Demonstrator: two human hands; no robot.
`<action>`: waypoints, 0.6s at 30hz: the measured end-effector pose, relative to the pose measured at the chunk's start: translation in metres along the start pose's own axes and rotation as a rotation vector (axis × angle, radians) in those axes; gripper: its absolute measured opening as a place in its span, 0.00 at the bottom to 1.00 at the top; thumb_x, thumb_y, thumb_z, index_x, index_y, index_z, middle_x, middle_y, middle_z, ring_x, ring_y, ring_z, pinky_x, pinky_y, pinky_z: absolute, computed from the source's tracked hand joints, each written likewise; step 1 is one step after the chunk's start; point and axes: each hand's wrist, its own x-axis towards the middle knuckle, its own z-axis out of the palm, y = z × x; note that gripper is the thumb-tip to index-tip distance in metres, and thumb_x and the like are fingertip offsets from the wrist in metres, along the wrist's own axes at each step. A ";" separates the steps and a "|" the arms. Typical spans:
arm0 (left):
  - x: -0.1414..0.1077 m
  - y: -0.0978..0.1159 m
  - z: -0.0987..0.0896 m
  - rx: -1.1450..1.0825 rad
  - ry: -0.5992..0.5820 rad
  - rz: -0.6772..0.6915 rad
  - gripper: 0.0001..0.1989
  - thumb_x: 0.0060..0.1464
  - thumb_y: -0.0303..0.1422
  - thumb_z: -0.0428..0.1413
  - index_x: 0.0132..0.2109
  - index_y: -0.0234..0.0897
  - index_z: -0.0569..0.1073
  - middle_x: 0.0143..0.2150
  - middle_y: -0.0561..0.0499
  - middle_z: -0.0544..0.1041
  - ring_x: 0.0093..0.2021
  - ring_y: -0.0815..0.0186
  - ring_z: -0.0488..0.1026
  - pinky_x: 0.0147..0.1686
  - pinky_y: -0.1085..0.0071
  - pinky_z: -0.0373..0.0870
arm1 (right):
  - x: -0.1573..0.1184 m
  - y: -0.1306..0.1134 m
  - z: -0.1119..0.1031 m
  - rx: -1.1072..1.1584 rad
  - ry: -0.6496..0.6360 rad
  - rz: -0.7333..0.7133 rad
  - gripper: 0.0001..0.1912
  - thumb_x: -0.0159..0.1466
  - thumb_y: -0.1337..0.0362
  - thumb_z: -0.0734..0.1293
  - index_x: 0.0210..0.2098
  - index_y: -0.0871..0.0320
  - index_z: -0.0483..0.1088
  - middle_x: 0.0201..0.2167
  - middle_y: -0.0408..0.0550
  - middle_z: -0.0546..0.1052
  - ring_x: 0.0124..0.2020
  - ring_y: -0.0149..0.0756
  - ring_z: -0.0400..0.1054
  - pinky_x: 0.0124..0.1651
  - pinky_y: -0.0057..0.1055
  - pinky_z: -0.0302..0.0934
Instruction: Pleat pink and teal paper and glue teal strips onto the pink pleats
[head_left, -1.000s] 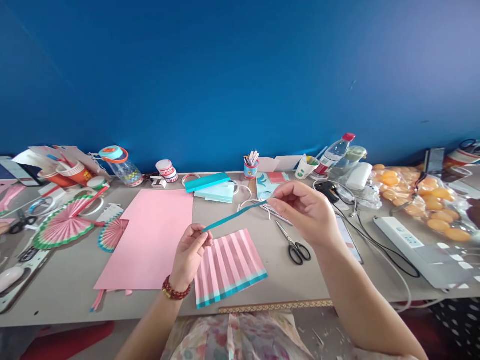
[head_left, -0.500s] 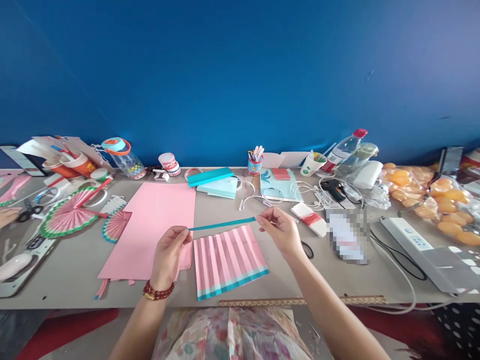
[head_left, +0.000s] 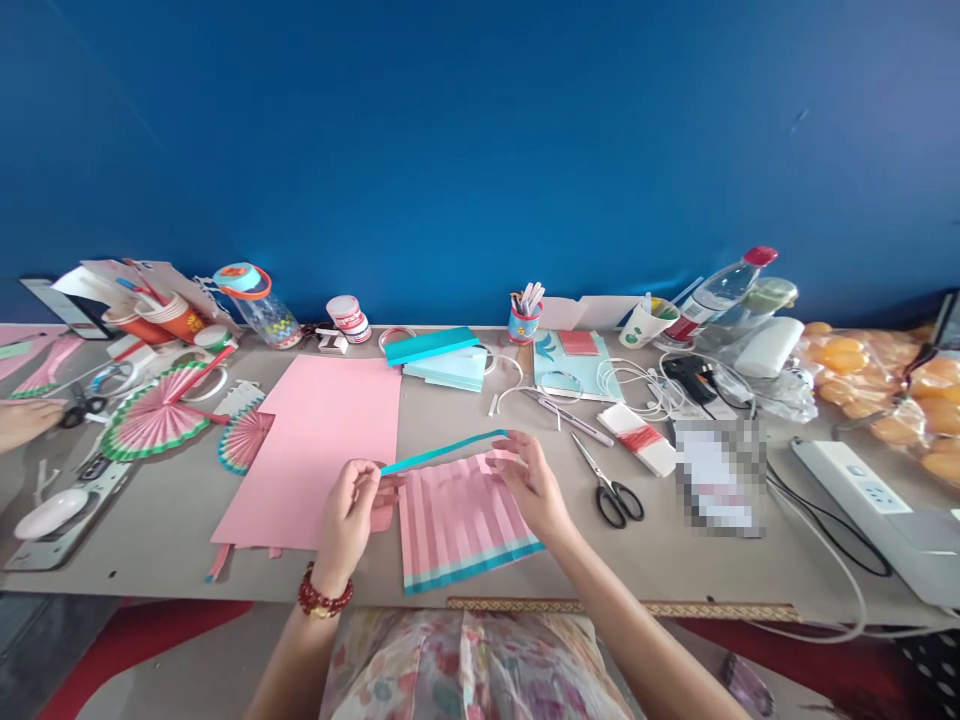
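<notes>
A thin teal paper strip (head_left: 446, 452) stretches between my two hands, just beyond the top edge of a pleated pink paper (head_left: 461, 515). My left hand (head_left: 351, 510) pinches the strip's left end between thumb and fingers. At the other end, my right hand (head_left: 529, 485) has its fingers curled at the strip's tip, over the pleated paper's upper right corner. The pleated paper lies on the table with a teal band along its near edge. Under and beside my left hand is a large pink sheet (head_left: 322, 440). Scissors (head_left: 611, 490) lie right of my right hand.
A patterned ruler-like strip (head_left: 660, 609) runs along the table's front edge. Behind stand a pen holder (head_left: 524, 322) and teal paper (head_left: 431, 345). A white power strip (head_left: 862, 500) with cables lies right. At left are a pink paper fan (head_left: 154, 415) and another person's hand (head_left: 26, 425).
My right hand has moved left and nearer the pleated paper, uncovering the scissors. The strip is now slightly bowed and lies close to the paper's top edge. The view has shifted a little.
</notes>
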 end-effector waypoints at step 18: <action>-0.004 -0.003 0.110 -0.782 -0.170 -0.240 0.11 0.54 0.37 0.62 0.36 0.38 0.68 0.45 0.48 0.79 0.53 0.56 0.75 0.56 0.53 0.69 | -0.012 -0.003 0.005 0.496 0.244 0.007 0.23 0.62 0.59 0.70 0.55 0.44 0.62 0.59 0.48 0.66 0.56 0.44 0.66 0.58 0.51 0.65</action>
